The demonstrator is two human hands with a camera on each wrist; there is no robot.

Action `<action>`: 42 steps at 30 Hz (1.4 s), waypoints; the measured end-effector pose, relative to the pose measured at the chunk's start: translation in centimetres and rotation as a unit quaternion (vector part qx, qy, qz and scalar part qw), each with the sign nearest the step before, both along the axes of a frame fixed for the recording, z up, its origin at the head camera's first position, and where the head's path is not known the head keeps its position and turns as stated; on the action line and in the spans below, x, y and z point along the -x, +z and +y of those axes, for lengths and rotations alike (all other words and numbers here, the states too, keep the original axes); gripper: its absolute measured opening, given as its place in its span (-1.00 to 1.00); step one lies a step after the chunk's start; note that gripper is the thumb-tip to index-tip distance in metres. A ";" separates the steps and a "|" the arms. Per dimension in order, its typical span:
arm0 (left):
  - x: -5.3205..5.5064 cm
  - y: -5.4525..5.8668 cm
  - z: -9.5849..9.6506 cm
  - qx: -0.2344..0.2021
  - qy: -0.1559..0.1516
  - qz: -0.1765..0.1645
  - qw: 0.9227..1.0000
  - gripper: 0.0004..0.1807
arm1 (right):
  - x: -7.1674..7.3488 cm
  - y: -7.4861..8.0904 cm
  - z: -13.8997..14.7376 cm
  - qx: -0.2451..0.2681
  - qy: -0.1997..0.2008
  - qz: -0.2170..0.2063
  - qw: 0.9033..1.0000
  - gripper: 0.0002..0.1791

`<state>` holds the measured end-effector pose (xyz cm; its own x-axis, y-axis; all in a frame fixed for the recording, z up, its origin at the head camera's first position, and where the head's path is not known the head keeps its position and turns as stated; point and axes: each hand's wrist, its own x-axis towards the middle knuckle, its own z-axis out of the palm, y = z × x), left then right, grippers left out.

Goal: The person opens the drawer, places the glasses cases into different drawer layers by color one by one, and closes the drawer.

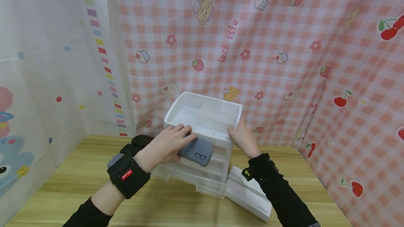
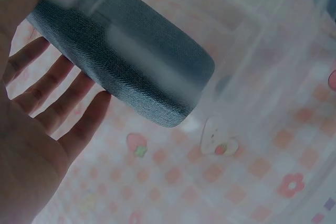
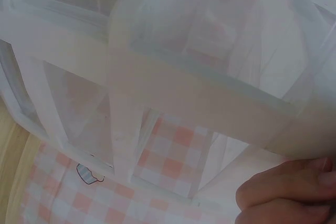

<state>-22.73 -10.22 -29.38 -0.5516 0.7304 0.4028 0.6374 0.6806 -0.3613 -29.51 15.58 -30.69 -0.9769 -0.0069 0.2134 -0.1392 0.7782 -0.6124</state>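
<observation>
My left hand (image 1: 168, 143) holds a grey-blue glasses case (image 1: 198, 152) with a small glasses print, thumb on one side and fingers along the other. In the left wrist view the fabric case (image 2: 126, 51) tilts between thumb and fingertips. It is in front of a white plastic drawer organizer (image 1: 217, 144), just below the divided top tray's rim. At the organizer's right side, my right hand (image 1: 244, 137) grips the top edge. In the right wrist view its curled fingers (image 3: 283, 190) lie against the white frame. A clear lower drawer (image 1: 209, 189) juts forward.
Black cases (image 1: 141, 140) lie on the wooden table (image 1: 75, 181) left of the organizer, partly hidden by my left wrist. A long white box (image 1: 247, 197) lies at the right, partly under my right forearm. A checked curtain (image 1: 189, 45) hangs close behind.
</observation>
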 end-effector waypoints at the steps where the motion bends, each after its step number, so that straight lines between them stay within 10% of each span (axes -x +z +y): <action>1: 0.1 -0.3 0.1 0.002 0.001 -0.001 1.000 -0.18 | 0.0 0.0 0.0 0.000 -0.001 0.001 1.000 -0.29; 13: 1.0 -2.7 0.3 0.005 -0.005 -0.028 1.000 -0.27 | 0.0 0.0 0.0 -0.007 -0.008 -0.005 1.000 -0.29; 23: 1.5 -3.3 0.5 0.007 0.001 -0.033 0.999 -0.42 | 0.0 0.0 0.0 0.001 -0.007 -0.004 1.000 -0.29; 33: 1.9 -3.8 0.9 -0.027 0.035 0.038 0.998 -0.82 | 0.0 0.0 -0.1 -0.005 -0.010 -0.003 1.000 -0.33; 42: 1.7 -3.9 0.5 -0.070 0.013 -0.002 0.997 -0.87 | 0.0 -0.1 0.0 0.002 -0.003 -0.001 1.000 -0.31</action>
<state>-24.46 -9.69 -33.29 -0.5710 0.6530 0.4977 0.6208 0.7400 -0.2587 -29.49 15.54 -30.74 -0.9773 -0.0005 0.2120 -0.1338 0.7771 -0.6149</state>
